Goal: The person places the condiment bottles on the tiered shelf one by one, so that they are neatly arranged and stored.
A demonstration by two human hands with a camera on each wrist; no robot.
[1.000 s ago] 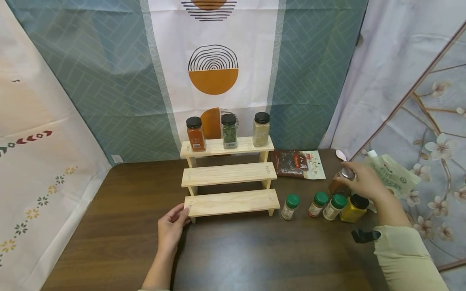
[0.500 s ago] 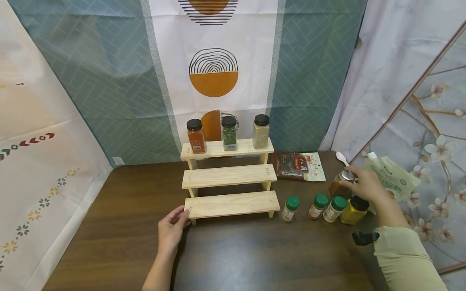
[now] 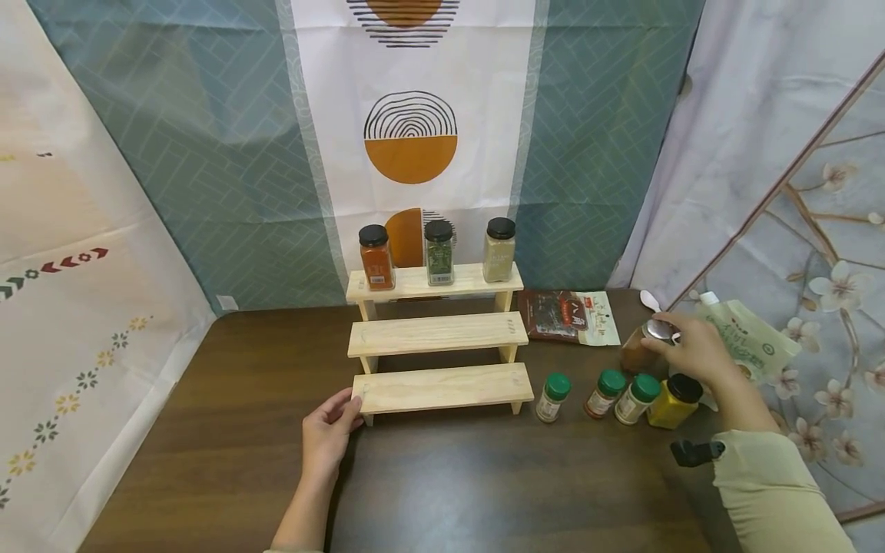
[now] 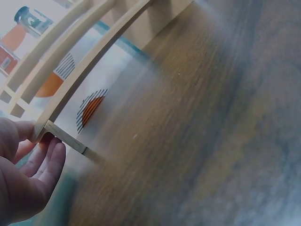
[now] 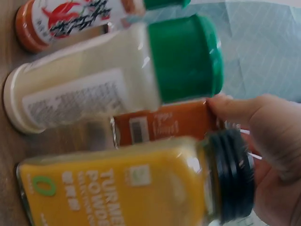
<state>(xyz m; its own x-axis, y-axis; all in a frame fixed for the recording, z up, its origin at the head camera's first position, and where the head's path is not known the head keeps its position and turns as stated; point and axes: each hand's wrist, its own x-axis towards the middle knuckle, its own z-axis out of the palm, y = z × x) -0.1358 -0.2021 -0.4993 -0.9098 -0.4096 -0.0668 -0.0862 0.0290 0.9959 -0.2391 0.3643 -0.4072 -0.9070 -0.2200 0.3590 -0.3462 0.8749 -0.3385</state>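
My left hand pinches the left end of the lowest step of a three-tier wooden spice rack; in the left wrist view the thumb lies against the board and curled fingers are beneath it. At the right, my right hand grips a spice jar of reddish-brown powder near its shiny lid. In the right wrist view that jar is partly hidden behind a green-capped shaker and a black-lidded turmeric jar. Whether its base touches the table cannot be told.
Three black-lidded jars stand on the top step. Green-capped shakers and the yellow turmeric jar stand right of the rack. Behind are a brown spice packet, a white spoon and a pale green pouch.
The brown-powder jar has shifted slightly left in my right hand. My left hand stays on the rack's end. The head view has moved a little.
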